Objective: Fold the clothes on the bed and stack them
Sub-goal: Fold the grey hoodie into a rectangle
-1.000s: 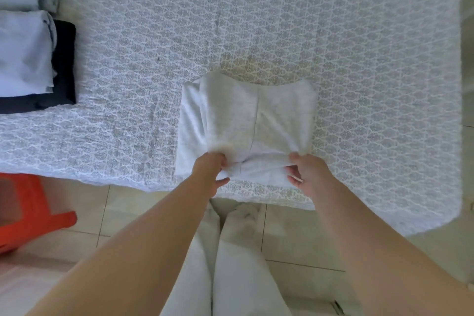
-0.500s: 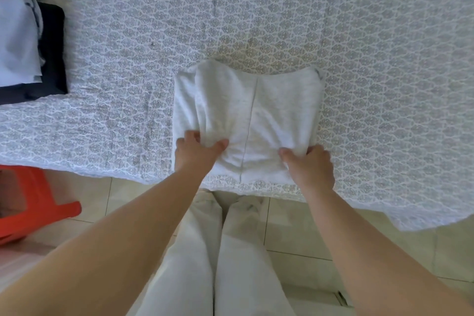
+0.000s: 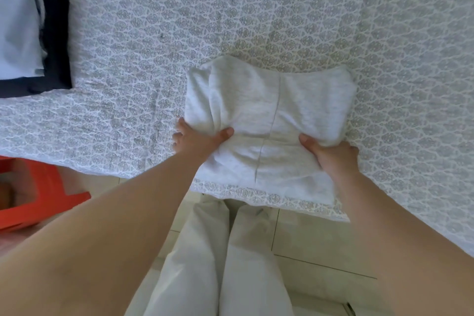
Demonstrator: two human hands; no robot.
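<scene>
Head view shows your left hand (image 3: 197, 140) and your right hand (image 3: 331, 154) both holding the folded white garment (image 3: 266, 120). Each grip is closed on the cloth, thumb on top and fingers curled under its side. The garment sits on the bed (image 3: 256, 20), close to the near edge, right in front of you. Its seam runs away from you, down the middle, between your two hands.

The pile of folded clothes (image 3: 23, 31) lies far off to your left, at the bed's left edge, with a light piece on top of a dark one. So the next move likely goes left. Your left hand is the nearer one to the pile. Hold both sides level, or the fold may slip open. A red stool (image 3: 38, 195) stands on the floor at your left.
</scene>
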